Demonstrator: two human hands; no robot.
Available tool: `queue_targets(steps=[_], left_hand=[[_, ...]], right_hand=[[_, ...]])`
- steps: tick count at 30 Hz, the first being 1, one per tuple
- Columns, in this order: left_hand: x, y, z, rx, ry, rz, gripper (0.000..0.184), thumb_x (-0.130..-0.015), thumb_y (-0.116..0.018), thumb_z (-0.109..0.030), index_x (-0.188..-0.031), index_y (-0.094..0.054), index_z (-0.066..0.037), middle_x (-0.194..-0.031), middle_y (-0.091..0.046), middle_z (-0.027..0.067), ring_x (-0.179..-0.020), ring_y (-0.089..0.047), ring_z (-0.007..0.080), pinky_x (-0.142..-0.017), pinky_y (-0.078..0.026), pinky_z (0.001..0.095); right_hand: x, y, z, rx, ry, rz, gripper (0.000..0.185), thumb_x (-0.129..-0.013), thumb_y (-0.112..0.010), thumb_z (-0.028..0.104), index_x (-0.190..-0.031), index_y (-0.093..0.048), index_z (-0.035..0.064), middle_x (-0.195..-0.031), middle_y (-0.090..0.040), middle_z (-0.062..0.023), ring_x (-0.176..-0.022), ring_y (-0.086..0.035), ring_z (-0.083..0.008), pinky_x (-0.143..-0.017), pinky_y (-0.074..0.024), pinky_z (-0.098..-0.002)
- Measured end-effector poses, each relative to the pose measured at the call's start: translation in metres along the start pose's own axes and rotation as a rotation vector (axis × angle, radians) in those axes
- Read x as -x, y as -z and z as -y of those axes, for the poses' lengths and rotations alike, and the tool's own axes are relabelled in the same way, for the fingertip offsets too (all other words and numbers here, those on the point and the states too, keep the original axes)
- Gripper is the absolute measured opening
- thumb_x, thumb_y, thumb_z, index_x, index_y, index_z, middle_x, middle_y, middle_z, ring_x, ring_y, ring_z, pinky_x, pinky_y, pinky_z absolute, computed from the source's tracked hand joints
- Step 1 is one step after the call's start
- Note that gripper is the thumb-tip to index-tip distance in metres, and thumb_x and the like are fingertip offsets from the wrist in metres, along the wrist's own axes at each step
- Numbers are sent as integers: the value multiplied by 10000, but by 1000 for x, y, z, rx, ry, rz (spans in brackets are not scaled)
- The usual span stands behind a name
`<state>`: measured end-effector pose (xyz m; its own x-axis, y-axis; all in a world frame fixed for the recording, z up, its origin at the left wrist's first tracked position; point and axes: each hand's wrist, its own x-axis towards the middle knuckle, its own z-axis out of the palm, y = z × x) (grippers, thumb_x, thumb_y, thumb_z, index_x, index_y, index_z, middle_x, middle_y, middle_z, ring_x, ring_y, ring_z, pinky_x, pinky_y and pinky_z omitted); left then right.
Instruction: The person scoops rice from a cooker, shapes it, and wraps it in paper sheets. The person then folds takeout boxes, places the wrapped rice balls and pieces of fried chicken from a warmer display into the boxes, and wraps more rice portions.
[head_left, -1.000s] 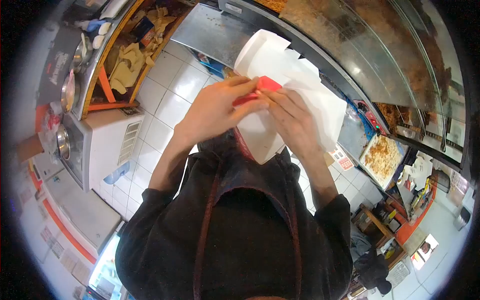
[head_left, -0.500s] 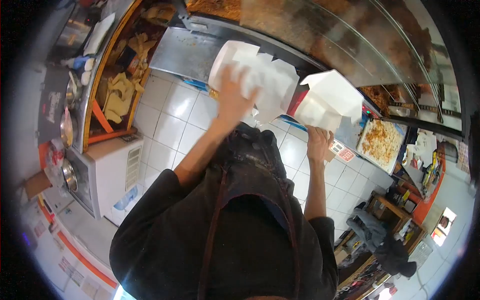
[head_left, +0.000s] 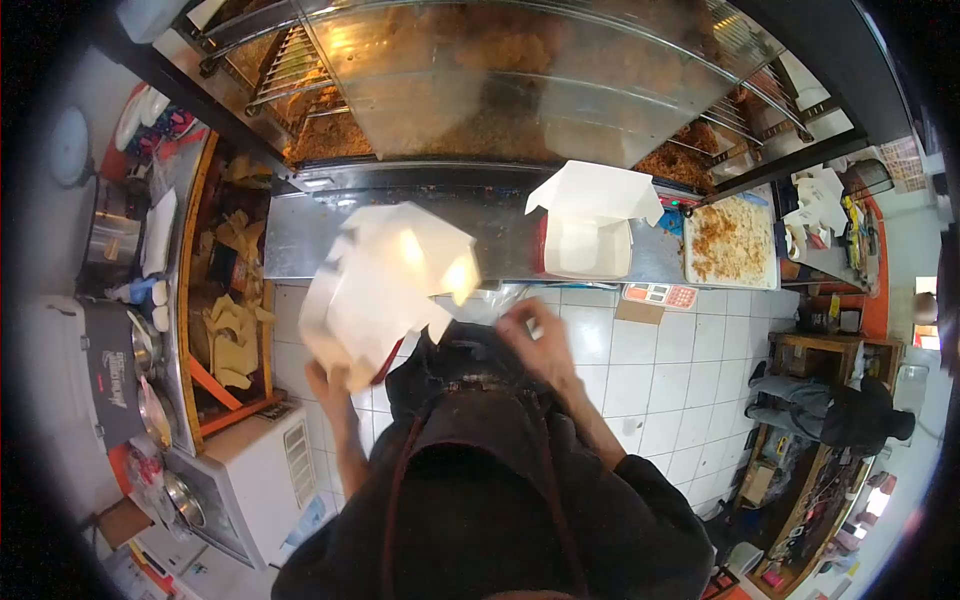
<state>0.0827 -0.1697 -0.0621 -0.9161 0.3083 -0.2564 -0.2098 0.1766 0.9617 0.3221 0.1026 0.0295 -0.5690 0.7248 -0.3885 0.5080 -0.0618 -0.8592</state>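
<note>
My left hand (head_left: 337, 388) grips the lower left side of an open white cardboard box (head_left: 385, 290), tilted and blurred by motion in front of the steel counter. A bit of red shows on its underside. My right hand (head_left: 540, 345) is in front of my chest with its fingers bent and apart, and I see nothing in it. Near its fingertips is some clear plastic (head_left: 493, 300), partly hidden. A second white box (head_left: 588, 245), red on the outside, stands with its lid up on the counter to the right.
Behind the steel counter (head_left: 300, 235) rises a glass display case (head_left: 520, 100) with wire racks and brown food. A crumb-covered white tray (head_left: 730, 245) sits at the right end. On the left is a wooden-edged bin (head_left: 235, 330) of crumpled paper. Someone in dark clothes (head_left: 850, 415) stands at far right.
The left box has come off the counter toward me in my left hand. My right hand has left the other box, which now stands on the counter. The view has turned.
</note>
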Motion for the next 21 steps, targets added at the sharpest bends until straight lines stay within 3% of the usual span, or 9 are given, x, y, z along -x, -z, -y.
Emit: queue_targets(steps=[3,5,11,13,14,16,18,19,21], left_hand=[[58,-19,-9,164,-44,-265,497,-865,-586,-57,-1304,-384,60,-1275,-507,180,-1125,-565,254,-971,-493,375],[73,-35,-3,144,-135,-283,530,-871,-603,-72,-1340,-373,15,-1262,-491,139,-1124,-522,219,-984,-469,372],[105,-61,-60,248,77,-370,433,-974,-617,-224,-1309,-448,-8,-1213,-515,99,-1106,-544,228,-1018,-450,385],[100,-25,-40,604,-56,-500,480,-1032,-542,-385,-1333,-491,-15,-1224,-558,102,-1107,-582,237,-1026,-449,389],[83,14,-5,903,-221,-94,514,-1039,-507,-418,-1366,-490,-21,-1260,-574,116,-1135,-586,238,-1029,-448,396],[68,28,18,1200,-421,289,551,-1047,-472,-451,-1398,-490,-26,-1295,-590,131,-1162,-590,238,-1033,-448,403],[68,7,-23,849,-95,-417,516,-1051,-467,-437,-1353,-536,-24,-1277,-630,120,-1187,-579,219,-1036,-445,385],[72,8,-12,880,-77,-447,516,-1051,-467,-437,-1353,-536,-24,-1277,-630,120,-1187,-579,219,-1036,-445,385],[82,12,12,-292,31,-123,509,-1068,-440,-429,-1364,-526,-23,-1294,-624,85,-1226,-550,202,-1042,-443,358]], right_hand=[[-6,-60,-4,-434,37,408,691,-953,-734,343,-1447,-401,-9,-1236,-634,-176,-1127,-623,-233,-981,-506,-368],[-13,-93,14,-651,134,401,751,-974,-713,287,-1510,-274,-4,-1295,-582,-176,-1176,-584,-220,-985,-499,-361],[-63,-125,31,-531,306,346,363,-1041,-565,148,-1357,-483,-12,-1215,-638,-130,-1112,-598,-148,-867,-501,-269],[-68,-118,43,-486,312,377,299,-1048,-548,142,-1299,-528,-20,-1161,-668,-122,-1072,-617,-141,-862,-502,-266],[-69,-113,50,-465,316,376,251,-1054,-531,135,-1241,-574,-27,-1107,-697,-114,-1032,-636,-134,-857,-503,-263],[-71,-104,56,-366,299,445,254,-1053,-532,135,-1244,-579,-26,-1084,-709,-108,-996,-648,-131,-852,-504,-261],[-70,-96,67,-251,236,485,255,-1040,-552,116,-1234,-607,-41,-1071,-725,-93,-952,-651,-105,-838,-505,-253],[-67,-95,65,-208,229,504,255,-1040,-552,116,-1234,-607,-41,-1071,-725,-93,-952,-651,-105,-838,-505,-253],[-59,-94,60,-83,310,409,277,-1025,-578,95,-1260,-624,-44,-1077,-725,-89,-951,-640,-95,-841,-498,-247]])
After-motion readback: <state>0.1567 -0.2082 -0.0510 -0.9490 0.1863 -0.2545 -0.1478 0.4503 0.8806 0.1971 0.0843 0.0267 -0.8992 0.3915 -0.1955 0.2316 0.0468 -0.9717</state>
